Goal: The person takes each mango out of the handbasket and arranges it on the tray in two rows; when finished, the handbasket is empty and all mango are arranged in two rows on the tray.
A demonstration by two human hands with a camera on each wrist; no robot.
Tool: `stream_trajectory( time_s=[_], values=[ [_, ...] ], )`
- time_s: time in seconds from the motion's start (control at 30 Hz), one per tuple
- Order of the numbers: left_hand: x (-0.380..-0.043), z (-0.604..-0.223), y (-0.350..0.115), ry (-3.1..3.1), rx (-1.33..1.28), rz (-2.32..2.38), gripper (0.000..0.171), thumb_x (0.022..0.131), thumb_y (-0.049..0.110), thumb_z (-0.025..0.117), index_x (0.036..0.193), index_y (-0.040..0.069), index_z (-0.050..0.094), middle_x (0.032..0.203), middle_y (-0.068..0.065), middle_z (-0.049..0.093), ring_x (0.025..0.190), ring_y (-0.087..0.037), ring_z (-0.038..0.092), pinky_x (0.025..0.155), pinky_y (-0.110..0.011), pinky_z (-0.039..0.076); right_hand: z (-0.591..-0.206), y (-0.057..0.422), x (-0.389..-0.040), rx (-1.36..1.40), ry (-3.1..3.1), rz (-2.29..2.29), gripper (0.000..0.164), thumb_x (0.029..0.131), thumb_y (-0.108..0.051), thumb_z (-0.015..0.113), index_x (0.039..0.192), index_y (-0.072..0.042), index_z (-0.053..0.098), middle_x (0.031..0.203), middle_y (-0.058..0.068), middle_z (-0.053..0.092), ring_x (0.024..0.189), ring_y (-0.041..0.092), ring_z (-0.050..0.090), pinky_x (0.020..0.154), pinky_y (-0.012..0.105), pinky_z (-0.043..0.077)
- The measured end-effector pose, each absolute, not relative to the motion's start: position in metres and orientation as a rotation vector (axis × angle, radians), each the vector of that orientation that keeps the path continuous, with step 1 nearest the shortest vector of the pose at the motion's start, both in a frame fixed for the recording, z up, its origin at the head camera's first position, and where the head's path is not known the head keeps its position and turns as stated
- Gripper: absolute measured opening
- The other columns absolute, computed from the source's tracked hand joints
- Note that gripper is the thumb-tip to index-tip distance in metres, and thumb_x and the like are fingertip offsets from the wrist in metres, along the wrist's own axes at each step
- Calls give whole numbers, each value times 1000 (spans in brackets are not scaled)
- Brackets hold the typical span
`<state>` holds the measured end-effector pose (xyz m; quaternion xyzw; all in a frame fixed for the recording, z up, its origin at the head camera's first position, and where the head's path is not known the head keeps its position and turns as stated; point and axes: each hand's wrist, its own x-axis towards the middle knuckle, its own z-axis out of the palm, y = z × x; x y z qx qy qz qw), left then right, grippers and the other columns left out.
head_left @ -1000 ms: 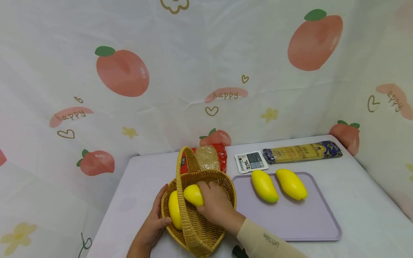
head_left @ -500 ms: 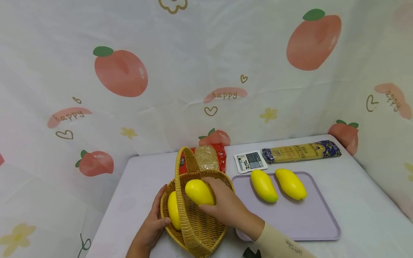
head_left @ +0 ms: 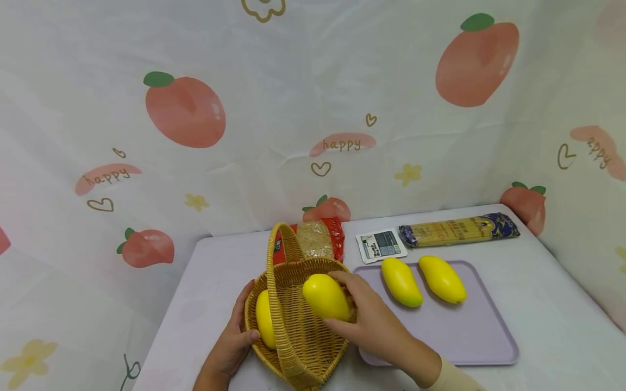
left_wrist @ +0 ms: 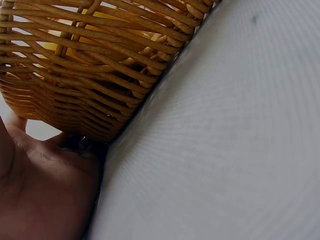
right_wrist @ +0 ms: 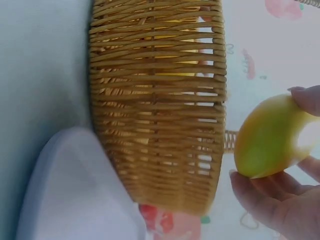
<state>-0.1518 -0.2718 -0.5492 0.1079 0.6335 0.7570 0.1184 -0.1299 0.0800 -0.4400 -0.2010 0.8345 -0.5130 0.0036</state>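
Observation:
My left hand grips the left side of a wicker basket, its thumb over the rim and its fingers along the outside. Inside the basket, left of the arched handle, lies one yellow mango. A second mango is held between the thumb and fingers of my right hand, over the basket's right side. From the right wrist view this held mango appears above the rim level, its end tinted green. Two more mangoes, one at left and one at right, lie on the pale purple tray.
Behind the basket sits a red bag with a clear window. A small white packet and a long packet of noodles lie behind the tray. The tray stands close beside the basket's right side. A printed cloth hangs at the back.
My right hand has lifted the mango out from low in the basket and moved it rightward. The left hand and the basket have stayed in place.

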Motion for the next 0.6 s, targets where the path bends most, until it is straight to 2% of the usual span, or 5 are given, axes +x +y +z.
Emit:
stream_trajectory(
  time_s=[0.2,0.43,0.6],
  values=[
    [-152,-550,-272,1841,334,2220,117,95,17,84,177,24,2,180,-5,-3,158,-9,19,119,-22,27,-442,96,-122,-602,2637,-1638,76,92,-26,90,156,-15,52,142,-1,58,118,18,59,97,40,57],
    [-152,-550,-272,1835,322,2224,117,94,18,85,177,25,3,180,-5,-2,158,-9,21,119,-23,29,-442,110,-117,-496,2642,-1654,76,91,-26,93,155,-16,53,147,0,57,118,20,60,96,38,58],
    [-152,-550,-272,1844,316,2222,117,94,19,85,177,25,4,180,-4,-1,158,-10,21,119,-24,29,-449,117,-115,-512,2646,-1606,74,90,-30,93,152,-16,56,144,1,59,115,20,61,92,36,58]
  ],
)
